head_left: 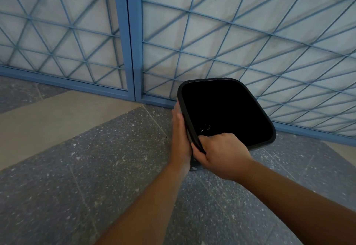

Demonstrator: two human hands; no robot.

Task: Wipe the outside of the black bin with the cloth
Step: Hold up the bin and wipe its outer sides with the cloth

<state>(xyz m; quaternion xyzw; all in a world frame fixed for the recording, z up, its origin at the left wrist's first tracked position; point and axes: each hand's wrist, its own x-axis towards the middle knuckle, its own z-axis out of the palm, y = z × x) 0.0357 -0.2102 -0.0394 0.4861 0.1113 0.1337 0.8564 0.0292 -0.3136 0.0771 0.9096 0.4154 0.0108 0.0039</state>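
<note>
The black bin (227,110) stands on the speckled floor (96,167) close against the blue lattice gate (231,33), its open mouth tipped toward the camera. The right hand (221,154) grips the near rim, fingers curled over the edge. The left hand (180,137) lies flat along the bin's left outer wall, fingers straight — a pale scrap showing at its fingertips and below the right hand is probably the cloth (195,165), though mostly hidden. The bin looks like thin, stiff plastic — light, smooth, likely to slide or tip under pressure, so the rim is the sensible place to steady it.
</note>
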